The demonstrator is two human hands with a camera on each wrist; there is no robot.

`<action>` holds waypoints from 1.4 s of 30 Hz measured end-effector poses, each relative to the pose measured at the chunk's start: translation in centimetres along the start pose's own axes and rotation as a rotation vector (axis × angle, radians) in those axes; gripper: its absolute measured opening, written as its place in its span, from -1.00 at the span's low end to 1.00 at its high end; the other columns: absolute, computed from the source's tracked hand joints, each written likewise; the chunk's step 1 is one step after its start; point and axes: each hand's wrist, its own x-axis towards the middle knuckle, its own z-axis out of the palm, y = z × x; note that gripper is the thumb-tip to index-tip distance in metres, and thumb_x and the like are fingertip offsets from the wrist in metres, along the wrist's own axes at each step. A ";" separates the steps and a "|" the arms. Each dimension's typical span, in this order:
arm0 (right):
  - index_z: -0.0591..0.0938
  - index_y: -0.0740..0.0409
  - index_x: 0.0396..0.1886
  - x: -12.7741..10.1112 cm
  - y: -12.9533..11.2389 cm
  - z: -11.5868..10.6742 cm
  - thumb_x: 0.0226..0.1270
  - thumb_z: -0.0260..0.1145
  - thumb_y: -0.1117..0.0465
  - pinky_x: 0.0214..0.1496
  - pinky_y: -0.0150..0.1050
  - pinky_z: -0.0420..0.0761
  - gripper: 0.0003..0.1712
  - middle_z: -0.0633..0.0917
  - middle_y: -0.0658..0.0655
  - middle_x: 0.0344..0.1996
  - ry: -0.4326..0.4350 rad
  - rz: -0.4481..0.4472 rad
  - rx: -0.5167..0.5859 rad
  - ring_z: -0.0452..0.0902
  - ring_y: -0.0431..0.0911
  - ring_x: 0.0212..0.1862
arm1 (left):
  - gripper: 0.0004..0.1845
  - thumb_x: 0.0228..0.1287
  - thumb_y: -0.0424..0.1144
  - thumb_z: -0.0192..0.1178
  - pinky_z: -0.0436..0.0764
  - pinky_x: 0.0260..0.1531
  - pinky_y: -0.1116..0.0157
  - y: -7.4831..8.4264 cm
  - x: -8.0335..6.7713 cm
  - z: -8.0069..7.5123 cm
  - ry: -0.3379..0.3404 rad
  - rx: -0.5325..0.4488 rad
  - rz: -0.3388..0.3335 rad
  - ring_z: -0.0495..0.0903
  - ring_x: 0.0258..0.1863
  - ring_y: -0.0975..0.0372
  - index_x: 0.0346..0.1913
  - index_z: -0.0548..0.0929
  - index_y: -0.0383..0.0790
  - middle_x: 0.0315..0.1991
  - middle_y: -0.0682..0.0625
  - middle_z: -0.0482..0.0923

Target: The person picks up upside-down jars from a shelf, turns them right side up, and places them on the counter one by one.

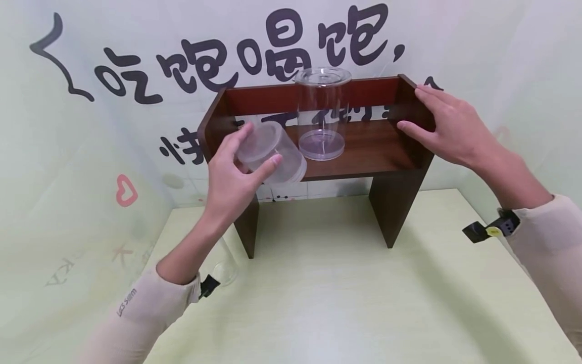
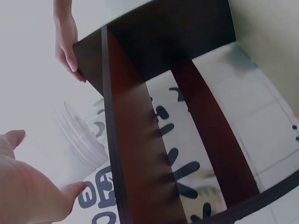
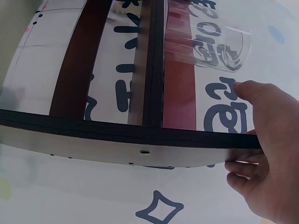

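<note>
Here, the left hand [image 1: 229, 174] holds a cloudy jar [image 1: 285, 155], tilted, by the left end of the brown shelf [image 1: 373, 151], while the right hand [image 1: 461, 131] grips the shelf's right side, and a tall clear jar [image 1: 322, 114] stands on the shelf between the two hands, with the pale surface [image 1: 327, 283] down below.

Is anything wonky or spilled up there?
I see no spill or damage. The frosted jar is the only wonky thing: it's tilted, probably just because the left hand is holding it. The tall clear jar stands straight on the wooden shelf.
</note>
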 end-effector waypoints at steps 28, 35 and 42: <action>0.43 0.42 0.51 -5.7 -6.5 1.2 0.56 0.10 -0.42 0.64 -0.04 0.27 0.02 0.45 0.34 0.51 0.342 -0.422 0.051 0.34 0.23 0.55 | -0.24 0.24 -0.32 0.33 0.58 0.34 0.29 -0.5 -7.7 5.6 0.050 -0.614 -0.095 0.49 0.39 0.09 0.51 0.38 -0.41 0.42 -0.18 0.45; 0.40 0.39 0.53 -6.7 -8.1 3.6 0.57 0.14 -0.35 0.65 -0.20 0.24 -0.04 0.45 0.32 0.52 0.302 -0.484 0.144 0.35 0.19 0.55 | -0.19 0.26 -0.26 0.38 0.62 0.31 0.19 -0.8 -8.5 7.5 0.110 -0.944 -0.137 0.54 0.24 0.08 0.51 0.31 -0.47 0.28 -0.17 0.46; 0.30 0.35 0.61 -7.6 -9.6 7.6 0.56 0.17 -0.33 0.65 -0.22 0.24 -0.01 0.43 0.30 0.54 0.248 -0.494 0.284 0.35 0.16 0.54 | -0.25 0.29 -0.23 0.33 0.65 0.29 0.15 -1.3 -9.1 8.8 0.141 -1.088 -0.179 0.56 0.15 0.12 0.47 0.33 -0.45 0.20 -0.12 0.51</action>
